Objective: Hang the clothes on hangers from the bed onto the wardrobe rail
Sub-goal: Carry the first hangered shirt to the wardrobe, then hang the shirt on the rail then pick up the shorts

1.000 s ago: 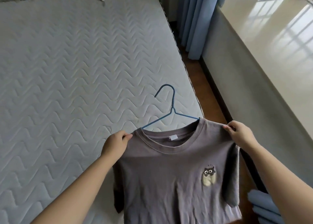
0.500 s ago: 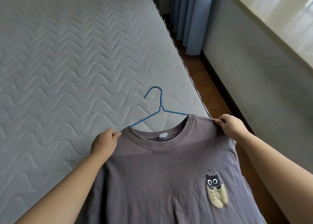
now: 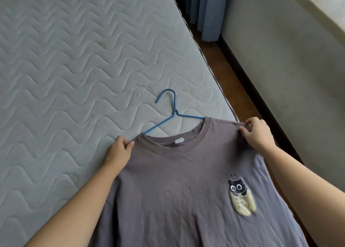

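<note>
Pinching one grey T-shirt (image 3: 177, 181), blue hanger (image 3: 175, 104) inside, at each shoulder, my left grip (image 3: 119, 149) and right grip (image 3: 256, 132) clamped on fabric at the bed (image 3: 74, 59) edge, I judge, to keep it squarely seated.

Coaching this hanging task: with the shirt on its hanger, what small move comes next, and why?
Probably move the right hand to grip the blue hanger by its hook: it and the left hand pinch the grey T-shirt at the shoulders, and the hook sticks out over the mattress.
</note>
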Demonstrator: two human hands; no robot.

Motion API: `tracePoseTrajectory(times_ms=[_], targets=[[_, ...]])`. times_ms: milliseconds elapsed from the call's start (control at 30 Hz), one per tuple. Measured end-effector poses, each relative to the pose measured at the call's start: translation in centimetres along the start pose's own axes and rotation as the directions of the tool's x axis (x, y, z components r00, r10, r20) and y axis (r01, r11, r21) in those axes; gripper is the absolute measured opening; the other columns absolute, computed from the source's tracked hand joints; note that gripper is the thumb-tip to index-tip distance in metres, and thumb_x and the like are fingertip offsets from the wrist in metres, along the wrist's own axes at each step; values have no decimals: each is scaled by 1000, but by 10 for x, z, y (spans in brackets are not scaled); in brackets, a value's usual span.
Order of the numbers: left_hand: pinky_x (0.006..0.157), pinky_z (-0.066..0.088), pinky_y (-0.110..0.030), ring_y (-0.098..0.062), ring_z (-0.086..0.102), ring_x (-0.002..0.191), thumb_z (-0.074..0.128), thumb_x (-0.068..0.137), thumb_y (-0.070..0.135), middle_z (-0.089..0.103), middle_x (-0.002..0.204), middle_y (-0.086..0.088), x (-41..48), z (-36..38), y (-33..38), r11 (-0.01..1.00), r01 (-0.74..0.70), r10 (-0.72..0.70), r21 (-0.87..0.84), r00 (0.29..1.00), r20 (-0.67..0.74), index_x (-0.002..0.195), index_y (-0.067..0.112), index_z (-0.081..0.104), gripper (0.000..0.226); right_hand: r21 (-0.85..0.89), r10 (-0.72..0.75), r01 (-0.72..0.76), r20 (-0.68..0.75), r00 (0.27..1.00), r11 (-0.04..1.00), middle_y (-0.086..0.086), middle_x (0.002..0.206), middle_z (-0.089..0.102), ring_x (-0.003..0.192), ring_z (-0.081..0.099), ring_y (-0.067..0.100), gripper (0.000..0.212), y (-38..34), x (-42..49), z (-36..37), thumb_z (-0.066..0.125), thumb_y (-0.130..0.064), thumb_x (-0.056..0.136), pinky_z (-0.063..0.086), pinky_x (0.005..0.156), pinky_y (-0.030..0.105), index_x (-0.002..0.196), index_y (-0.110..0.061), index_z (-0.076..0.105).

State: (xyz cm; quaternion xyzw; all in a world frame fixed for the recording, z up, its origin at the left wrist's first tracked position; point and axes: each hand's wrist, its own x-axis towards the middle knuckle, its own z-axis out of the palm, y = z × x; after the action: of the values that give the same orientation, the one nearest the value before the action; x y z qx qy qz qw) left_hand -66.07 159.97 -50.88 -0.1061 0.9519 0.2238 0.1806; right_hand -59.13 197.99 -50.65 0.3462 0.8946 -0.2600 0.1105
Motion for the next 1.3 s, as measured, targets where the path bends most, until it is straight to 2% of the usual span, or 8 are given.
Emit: tracePoseTrajectory(times_ms=[133,400,600,700,833,933,1100,1300], targets=[[95,38,-44,-39,47,114,56,86,20,53,120,-22,-33,-19,-6,989,-12,20,149,998,-57,115,4,54,33,42,41,-40,-43,998,998,22,134,41,123,41,38,50,7,-45,-24,57,-21,87,38,98,45,131,-3,42],[82,45,-38,-34,59,96,50,85,1,63,104,-19,-195,-58,-38,979,119,-132,-168,989,-65,101,0,60,20,138,116,-128,86,989,982,21,130,51,118,51,34,43,49,-184,-72,56,-16,88,41,98,42,127,-1,47],[80,44,-35,-33,61,97,50,83,0,68,103,-17,-321,-78,-57,898,320,-337,-303,942,-3,89,10,62,16,354,278,-338,211,937,872,15,126,57,111,55,28,41,84,-290,-105,55,-19,90,43,86,36,128,-5,48],[77,42,-35,-35,60,95,51,83,2,68,101,-19,-370,-86,-58,864,382,-400,-329,916,13,82,18,55,17,358,341,-407,233,911,841,17,123,59,96,53,21,40,103,-333,-111,54,-18,90,42,79,33,127,-5,48],[78,42,-35,-36,59,95,51,86,6,66,102,-20,-411,-89,-65,830,449,-449,-331,890,80,84,16,54,10,331,403,-486,291,868,809,20,118,60,90,53,24,38,132,-376,-109,56,-17,89,42,68,31,123,-3,51],[83,45,-37,-36,59,96,51,87,8,65,103,-19,-429,-88,-72,840,449,-428,-304,893,136,92,10,60,11,260,435,-541,368,821,800,21,115,61,87,55,27,38,148,-389,-107,56,-18,88,43,72,32,121,0,52],[83,43,-35,-33,59,96,51,86,8,65,102,-15,-456,-88,-86,827,427,-403,-366,904,144,98,7,61,16,146,360,-465,450,817,873,14,93,58,79,53,25,26,134,-390,-113,52,-18,91,35,53,25,111,-2,54],[72,40,-28,-28,60,95,48,87,12,62,96,-6,-513,-96,-145,768,473,-457,-431,877,148,88,18,56,10,42,149,-195,498,854,980,12,91,60,72,52,20,22,77,-410,-102,51,-18,91,32,51,22,107,-5,57]])
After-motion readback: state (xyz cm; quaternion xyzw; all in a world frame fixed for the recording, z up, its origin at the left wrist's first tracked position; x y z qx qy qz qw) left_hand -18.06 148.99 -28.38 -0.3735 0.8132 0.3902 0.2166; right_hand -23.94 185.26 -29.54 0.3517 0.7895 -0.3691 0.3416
